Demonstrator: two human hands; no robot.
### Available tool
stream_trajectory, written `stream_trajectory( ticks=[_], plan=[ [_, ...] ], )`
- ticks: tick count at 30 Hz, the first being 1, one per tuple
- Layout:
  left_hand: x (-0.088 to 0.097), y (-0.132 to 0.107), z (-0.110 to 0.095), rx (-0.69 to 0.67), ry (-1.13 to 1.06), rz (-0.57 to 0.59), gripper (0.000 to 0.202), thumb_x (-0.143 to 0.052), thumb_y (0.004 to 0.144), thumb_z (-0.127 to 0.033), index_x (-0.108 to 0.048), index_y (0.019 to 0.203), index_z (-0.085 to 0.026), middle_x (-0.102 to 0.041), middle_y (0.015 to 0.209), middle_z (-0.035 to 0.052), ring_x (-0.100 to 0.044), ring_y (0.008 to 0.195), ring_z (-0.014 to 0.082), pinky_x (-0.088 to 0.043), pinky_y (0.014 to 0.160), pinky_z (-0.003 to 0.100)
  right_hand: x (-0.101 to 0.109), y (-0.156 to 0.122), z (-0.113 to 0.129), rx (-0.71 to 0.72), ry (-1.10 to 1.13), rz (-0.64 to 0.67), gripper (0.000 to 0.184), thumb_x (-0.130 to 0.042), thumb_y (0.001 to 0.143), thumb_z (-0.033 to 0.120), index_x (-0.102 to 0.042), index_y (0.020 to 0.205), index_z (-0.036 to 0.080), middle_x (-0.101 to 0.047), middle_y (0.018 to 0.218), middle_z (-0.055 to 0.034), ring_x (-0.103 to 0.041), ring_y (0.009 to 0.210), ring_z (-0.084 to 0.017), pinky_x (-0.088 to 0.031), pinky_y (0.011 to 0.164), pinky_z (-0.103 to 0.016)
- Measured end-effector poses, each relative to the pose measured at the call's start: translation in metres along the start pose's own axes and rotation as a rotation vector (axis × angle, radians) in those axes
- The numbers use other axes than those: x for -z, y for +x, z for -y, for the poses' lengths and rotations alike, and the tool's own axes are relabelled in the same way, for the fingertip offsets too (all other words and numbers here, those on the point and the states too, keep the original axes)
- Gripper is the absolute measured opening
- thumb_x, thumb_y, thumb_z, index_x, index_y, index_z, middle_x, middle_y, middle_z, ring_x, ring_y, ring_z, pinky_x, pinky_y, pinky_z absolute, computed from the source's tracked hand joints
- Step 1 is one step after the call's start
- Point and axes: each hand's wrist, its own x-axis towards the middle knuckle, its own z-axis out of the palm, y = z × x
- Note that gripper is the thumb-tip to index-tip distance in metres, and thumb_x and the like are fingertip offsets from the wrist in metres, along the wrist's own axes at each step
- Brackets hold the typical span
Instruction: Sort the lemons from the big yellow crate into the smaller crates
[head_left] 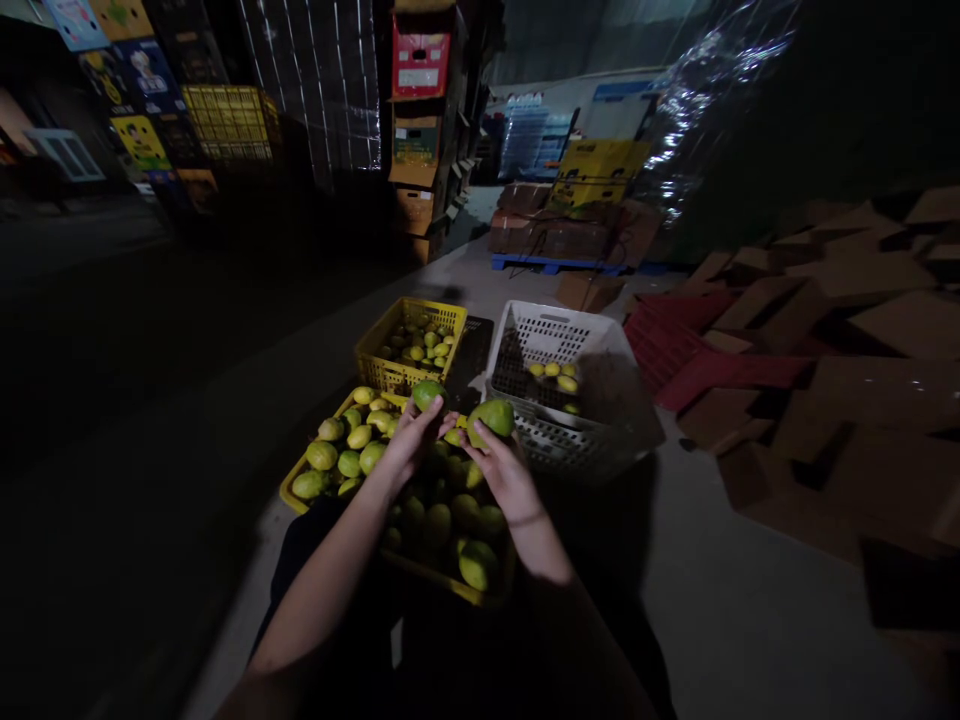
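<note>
My left hand is closed on a green lemon, holding it up over the near crate. A larger yellow-green lemon sits in the fingers of my right hand, just to the right. Below both hands is a yellow crate full of green and yellow lemons; my forearms and shadow hide part of it. Behind it stands a second yellow crate, partly filled with similar fruit. To the right, a white crate holds several yellow lemons and a greener one.
Flattened cardboard boxes and a red crate lie along the right. Stacked cartons rise at the back, beside a blue pallet carrying boxes. More cartons and a yellow crate stand at the far left.
</note>
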Motion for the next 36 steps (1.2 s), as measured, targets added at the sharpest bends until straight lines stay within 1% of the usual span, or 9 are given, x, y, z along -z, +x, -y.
stream_trajectory(
  ticks=[3, 6, 8, 10, 13, 16, 25, 32, 36],
  plan=[
    [0.004, 0.002, 0.007, -0.157, 0.152, 0.022, 0.029, -0.082, 0.073, -0.014, -0.063, 0.095, -0.02, -0.067, 0.082, -0.0004, -0.067, 0.072, 0.012, -0.056, 0.076, 0.023, 0.0, -0.002, -0.002, 0.242, -0.161, -0.003, 0.049, -0.084, 0.06, 0.01, -0.065, 0.102, 0.027, -0.075, 0.089, 0.0042, -0.072, 0.077, -0.016, -0.061, 0.07, -0.027],
    [0.009, 0.006, 0.013, -0.329, 0.358, 0.017, 0.048, -0.088, 0.063, -0.018, -0.064, 0.105, -0.021, -0.068, 0.094, 0.0007, -0.066, 0.087, 0.0152, -0.053, 0.084, 0.025, 0.002, 0.001, -0.003, 0.44, -0.363, -0.041, 0.058, -0.088, 0.057, 0.018, -0.064, 0.109, 0.027, -0.073, 0.1, 0.0019, -0.069, 0.089, -0.017, -0.058, 0.082, -0.029],
    [0.012, 0.008, 0.016, -0.413, 0.477, 0.033, 0.056, -0.09, 0.061, -0.025, -0.063, 0.109, -0.022, -0.067, 0.1, 0.0017, -0.064, 0.097, 0.0181, -0.051, 0.092, 0.029, 0.005, 0.005, -0.004, 0.53, -0.487, -0.082, 0.061, -0.089, 0.055, 0.025, -0.062, 0.111, 0.023, -0.071, 0.105, -0.0021, -0.067, 0.095, -0.02, -0.055, 0.091, -0.036],
    [0.015, 0.011, 0.018, -0.444, 0.54, 0.051, 0.058, -0.088, 0.063, -0.034, -0.061, 0.113, -0.022, -0.066, 0.106, 0.0035, -0.062, 0.102, 0.0205, -0.049, 0.096, 0.032, 0.008, 0.01, -0.007, 0.577, -0.572, -0.097, 0.065, -0.089, 0.055, 0.032, -0.06, 0.113, 0.022, -0.07, 0.109, -0.0055, -0.066, 0.101, -0.024, -0.053, 0.095, -0.041],
    [0.017, 0.015, 0.02, -0.443, 0.54, 0.03, 0.058, -0.085, 0.066, -0.042, -0.059, 0.115, -0.023, -0.065, 0.111, 0.0061, -0.062, 0.105, 0.0223, -0.048, 0.097, 0.035, 0.012, 0.015, -0.011, 0.614, -0.616, -0.087, 0.069, -0.088, 0.057, 0.038, -0.058, 0.118, 0.022, -0.067, 0.116, -0.008, -0.064, 0.106, -0.026, -0.051, 0.099, -0.044],
    [0.018, 0.017, 0.021, -0.463, 0.511, 0.014, 0.058, -0.085, 0.066, -0.041, -0.058, 0.114, -0.024, -0.064, 0.111, 0.0071, -0.061, 0.107, 0.0233, -0.047, 0.097, 0.035, 0.014, 0.017, -0.014, 0.629, -0.617, -0.095, 0.072, -0.088, 0.056, 0.04, -0.058, 0.118, 0.022, -0.065, 0.119, -0.0092, -0.062, 0.109, -0.027, -0.048, 0.102, -0.046],
    [0.015, 0.012, 0.017, -0.519, 0.564, 0.093, 0.055, -0.085, 0.067, -0.037, -0.057, 0.113, -0.022, -0.064, 0.103, 0.0037, -0.061, 0.099, 0.021, -0.047, 0.093, 0.032, 0.015, 0.019, -0.016, 0.633, -0.631, -0.11, 0.072, -0.089, 0.055, 0.041, -0.058, 0.116, 0.021, -0.066, 0.115, -0.0084, -0.062, 0.107, -0.026, -0.048, 0.102, -0.045],
    [0.019, 0.011, 0.019, -0.659, 0.688, 0.156, 0.051, -0.082, 0.074, -0.031, -0.057, 0.117, -0.021, -0.064, 0.115, 0.0065, -0.06, 0.11, 0.0229, -0.043, 0.1, 0.033, 0.013, 0.015, -0.013, 0.65, -0.646, -0.097, 0.068, -0.087, 0.057, 0.04, -0.057, 0.115, 0.022, -0.067, 0.11, -0.0077, -0.062, 0.107, -0.027, -0.049, 0.1, -0.045],
    [0.018, 0.011, 0.02, -0.662, 0.713, 0.181, 0.051, -0.08, 0.075, -0.034, -0.056, 0.118, -0.021, -0.064, 0.115, 0.007, -0.06, 0.11, 0.023, -0.044, 0.1, 0.033, 0.013, 0.014, -0.013, 0.642, -0.657, -0.075, 0.065, -0.086, 0.06, 0.039, -0.057, 0.115, 0.022, -0.067, 0.113, -0.0076, -0.062, 0.108, -0.027, -0.048, 0.102, -0.044]
  ],
)
